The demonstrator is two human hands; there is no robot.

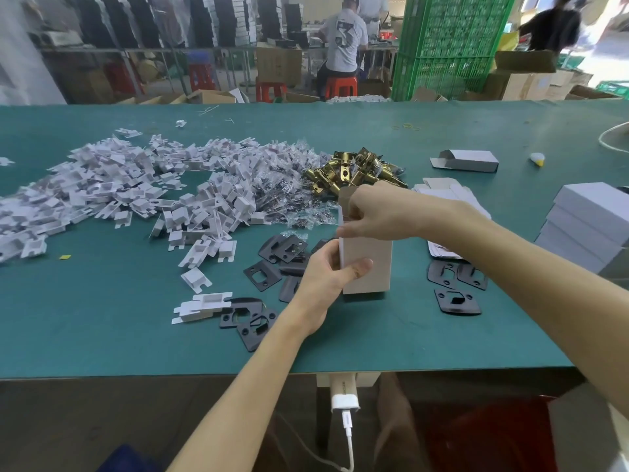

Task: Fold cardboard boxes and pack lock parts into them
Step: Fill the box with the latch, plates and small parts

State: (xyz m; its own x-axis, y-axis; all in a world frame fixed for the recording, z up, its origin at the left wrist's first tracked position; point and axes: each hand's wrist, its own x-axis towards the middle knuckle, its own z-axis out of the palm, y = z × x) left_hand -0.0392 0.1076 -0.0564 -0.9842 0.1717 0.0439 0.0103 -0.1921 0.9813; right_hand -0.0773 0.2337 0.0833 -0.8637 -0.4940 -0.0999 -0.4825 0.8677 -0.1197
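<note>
A small white cardboard box [369,264] stands upright on the green table [102,318], its top flap open. My left hand [326,274] grips its lower left side, thumb across the front. My right hand [377,212] curls over the box's open top, fingers on the upper edge; what is inside is hidden. Black strike plates [269,264] lie scattered left of the box and more black plates [456,287] lie to its right. A heap of brass latch parts [354,172] sits just behind the box.
A wide pile of white folded inserts [136,192] and bagged screws [289,185] covers the left of the table. Flat box blanks [442,192], one folded box [466,160] and a stack of finished boxes [589,226] lie at right. People work at benches behind.
</note>
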